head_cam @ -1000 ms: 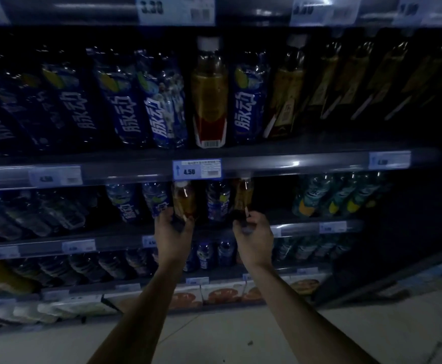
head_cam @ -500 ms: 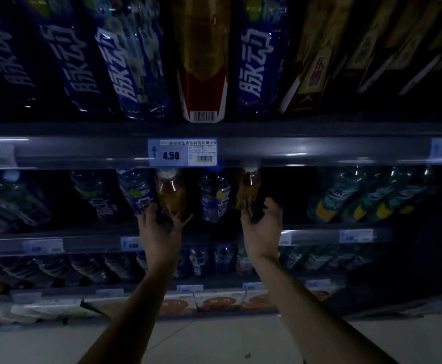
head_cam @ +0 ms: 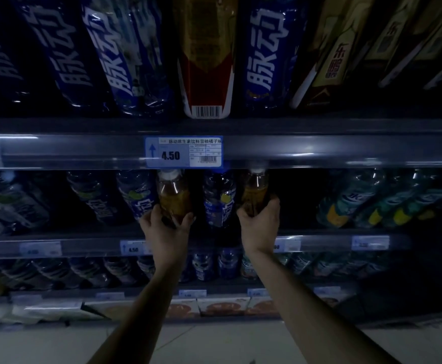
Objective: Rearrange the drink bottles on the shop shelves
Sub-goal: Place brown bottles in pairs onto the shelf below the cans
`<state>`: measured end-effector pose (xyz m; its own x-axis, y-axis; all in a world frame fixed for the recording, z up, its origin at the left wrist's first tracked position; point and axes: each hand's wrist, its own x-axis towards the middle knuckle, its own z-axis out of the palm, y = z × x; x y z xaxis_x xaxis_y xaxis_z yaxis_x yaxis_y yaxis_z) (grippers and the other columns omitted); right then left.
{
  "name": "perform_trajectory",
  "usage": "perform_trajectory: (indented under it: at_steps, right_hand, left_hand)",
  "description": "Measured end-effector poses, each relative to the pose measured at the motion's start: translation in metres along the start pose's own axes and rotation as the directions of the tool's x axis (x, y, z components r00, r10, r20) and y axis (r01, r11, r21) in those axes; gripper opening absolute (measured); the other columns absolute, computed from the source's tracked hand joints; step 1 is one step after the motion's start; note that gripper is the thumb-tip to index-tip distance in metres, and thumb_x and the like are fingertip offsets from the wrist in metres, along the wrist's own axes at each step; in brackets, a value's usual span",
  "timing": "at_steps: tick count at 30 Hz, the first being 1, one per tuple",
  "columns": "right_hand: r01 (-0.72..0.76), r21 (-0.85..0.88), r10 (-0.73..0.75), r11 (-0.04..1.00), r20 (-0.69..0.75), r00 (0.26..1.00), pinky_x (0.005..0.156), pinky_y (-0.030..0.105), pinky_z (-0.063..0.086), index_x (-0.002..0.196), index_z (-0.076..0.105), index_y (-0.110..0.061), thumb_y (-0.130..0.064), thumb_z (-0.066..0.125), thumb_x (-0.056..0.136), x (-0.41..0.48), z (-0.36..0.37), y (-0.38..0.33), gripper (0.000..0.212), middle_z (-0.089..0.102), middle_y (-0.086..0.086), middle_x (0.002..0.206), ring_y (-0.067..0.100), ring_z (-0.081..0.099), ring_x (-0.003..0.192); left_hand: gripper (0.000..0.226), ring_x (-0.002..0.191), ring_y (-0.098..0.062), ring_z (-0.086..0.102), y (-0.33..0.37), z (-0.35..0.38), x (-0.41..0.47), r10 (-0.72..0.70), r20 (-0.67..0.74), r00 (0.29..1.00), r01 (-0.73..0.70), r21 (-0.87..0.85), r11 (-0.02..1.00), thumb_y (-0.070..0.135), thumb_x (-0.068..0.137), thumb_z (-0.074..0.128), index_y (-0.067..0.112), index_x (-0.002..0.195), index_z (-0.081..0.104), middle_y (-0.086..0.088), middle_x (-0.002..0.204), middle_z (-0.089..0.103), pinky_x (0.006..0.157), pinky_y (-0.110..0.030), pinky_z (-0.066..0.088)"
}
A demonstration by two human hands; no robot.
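Observation:
Two amber tea bottles with white caps stand on the middle shelf (head_cam: 319,243) among blue bottles. My left hand (head_cam: 166,229) is wrapped around the lower part of the left amber bottle (head_cam: 174,195). My right hand (head_cam: 260,224) grips the lower part of the right amber bottle (head_cam: 254,191). A blue-labelled bottle (head_cam: 218,203) stands between the two. On the shelf above, a large amber bottle with a red and gold label (head_cam: 206,56) stands between big blue bottles (head_cam: 269,53).
The upper shelf edge (head_cam: 319,151) carries a blue 4.50 price tag (head_cam: 183,152) just above both bottle caps. Teal-labelled bottles (head_cam: 351,203) fill the middle shelf's right side. Lower shelves hold more bottles and boxed goods (head_cam: 222,306). Pale floor lies below.
The view has moved closer to the shelves. My right hand has gone from spread beside the right amber bottle to closed around it. My left hand stays on the left amber bottle.

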<state>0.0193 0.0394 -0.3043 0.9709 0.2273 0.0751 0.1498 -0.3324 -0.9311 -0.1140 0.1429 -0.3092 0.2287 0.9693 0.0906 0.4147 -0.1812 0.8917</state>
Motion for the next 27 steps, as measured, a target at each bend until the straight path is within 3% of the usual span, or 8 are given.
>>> perform_trajectory:
  at_steps: [4, 8, 10, 13, 18, 23, 27]
  right_hand:
    - [-0.015, 0.014, 0.015, 1.0, 0.008, 1.0, 0.085, 0.04, 0.053, 0.121, 0.045, -0.006, -0.014, 0.076, 0.074, 0.001, 0.0, -0.002, 0.057, 0.057, 0.012, 0.115, 0.028, 0.059, 0.102]
    - [-0.014, 0.016, 0.014, 1.0, 0.004, 1.0, 0.085, 0.036, 0.052, 0.123, 0.048, -0.005, -0.014, 0.079, 0.072, 0.003, 0.0, -0.005, 0.06, 0.06, 0.012, 0.114, 0.028, 0.06, 0.101]
    - [-0.007, 0.002, 0.007, 1.0, 0.014, 1.0, 0.086, 0.039, 0.053, 0.124, 0.049, -0.005, -0.014, 0.079, 0.071, 0.004, 0.0, -0.005, 0.061, 0.06, 0.012, 0.113, 0.028, 0.06, 0.102]
    - [-0.013, 0.02, 0.013, 1.0, 0.012, 1.0, 0.085, 0.041, 0.054, 0.12, 0.052, -0.005, -0.015, 0.08, 0.069, 0.004, -0.002, -0.005, 0.059, 0.062, 0.011, 0.109, 0.026, 0.061, 0.099]
    - [0.01, 0.052, -0.011, 0.999, 0.009, 1.0, 0.075, 0.025, 0.049, 0.115, 0.055, -0.008, -0.021, 0.082, 0.069, 0.0, -0.008, 0.002, 0.055, 0.064, 0.007, 0.101, 0.021, 0.062, 0.091]
    - [0.048, 0.09, -0.049, 0.995, 0.009, 0.999, 0.08, 0.019, 0.047, 0.122, 0.054, -0.01, -0.024, 0.084, 0.07, -0.009, -0.013, 0.008, 0.062, 0.064, 0.005, 0.107, 0.016, 0.061, 0.096]
    - [0.061, 0.106, -0.063, 0.992, 0.013, 0.998, 0.077, 0.001, 0.039, 0.128, 0.052, -0.014, -0.02, 0.084, 0.071, -0.019, -0.019, 0.013, 0.066, 0.063, 0.002, 0.11, 0.015, 0.059, 0.099]
  left_hand:
    - [0.06, 0.109, -0.021, 0.047, 0.001, 0.002, 0.001, 0.001, -0.034, 0.999, 0.0, 0.037, 0.999, 0.025, 0.075, 0.079, 0.008, 0.125, 0.05, -0.01, 0.126, 0.045, 0.089, -0.03, 0.039]
    - [0.052, 0.097, -0.015, 0.052, 0.003, 0.004, 0.001, -0.001, -0.047, 0.999, 0.004, 0.051, 0.999, 0.027, 0.072, 0.079, 0.014, 0.115, 0.052, -0.002, 0.111, 0.055, 0.077, -0.029, 0.041]
    - [0.047, 0.09, -0.013, 0.056, 0.004, 0.004, 0.0, -0.047, -0.048, 0.998, 0.048, 0.007, 0.999, 0.027, 0.071, 0.08, 0.022, 0.107, 0.05, 0.005, 0.102, 0.059, 0.065, -0.021, 0.039]
    - [0.053, 0.086, -0.009, 0.055, 0.008, 0.005, -0.002, -0.079, -0.015, 0.997, 0.079, -0.003, 0.997, 0.029, 0.073, 0.079, 0.024, 0.114, 0.046, 0.007, 0.1, 0.062, 0.061, -0.02, 0.036]
    - [0.061, 0.092, -0.016, 0.059, 0.013, 0.003, 0.001, -0.12, 0.021, 0.993, 0.121, -0.053, 0.991, 0.027, 0.068, 0.083, 0.021, 0.115, 0.045, 0.004, 0.103, 0.058, 0.068, -0.027, 0.044]
    - [0.054, 0.101, -0.022, 0.049, 0.017, -0.001, 0.006, -0.069, 0.087, 0.994, 0.064, 0.066, 0.996, 0.027, 0.071, 0.08, 0.009, 0.113, 0.052, -0.006, 0.121, 0.046, 0.08, -0.037, 0.044]
    - [0.054, 0.101, -0.026, 0.053, 0.017, -0.012, 0.006, -0.04, 0.13, 0.991, 0.038, 0.019, 0.999, 0.024, 0.069, 0.082, 0.01, 0.112, 0.053, -0.008, 0.117, 0.05, 0.085, -0.043, 0.049]
